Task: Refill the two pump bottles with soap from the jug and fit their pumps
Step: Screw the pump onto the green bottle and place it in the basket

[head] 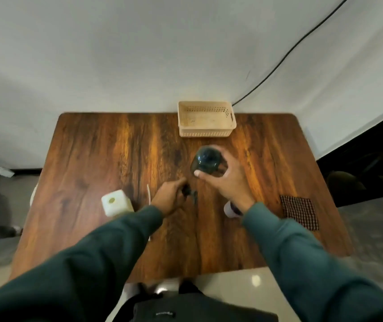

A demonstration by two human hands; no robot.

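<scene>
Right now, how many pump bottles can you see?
2. A dark bottle in the right hand at the middle of the table; a pale bottle, mostly hidden under the right wrist, nearer the person. Others may be hidden behind the arms.

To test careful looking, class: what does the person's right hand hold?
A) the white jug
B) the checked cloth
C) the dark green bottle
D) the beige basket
C: the right hand curls round the dark green bottle; the white jug, beige basket and checked cloth sit untouched, and the left hand grips a black pump.
</scene>
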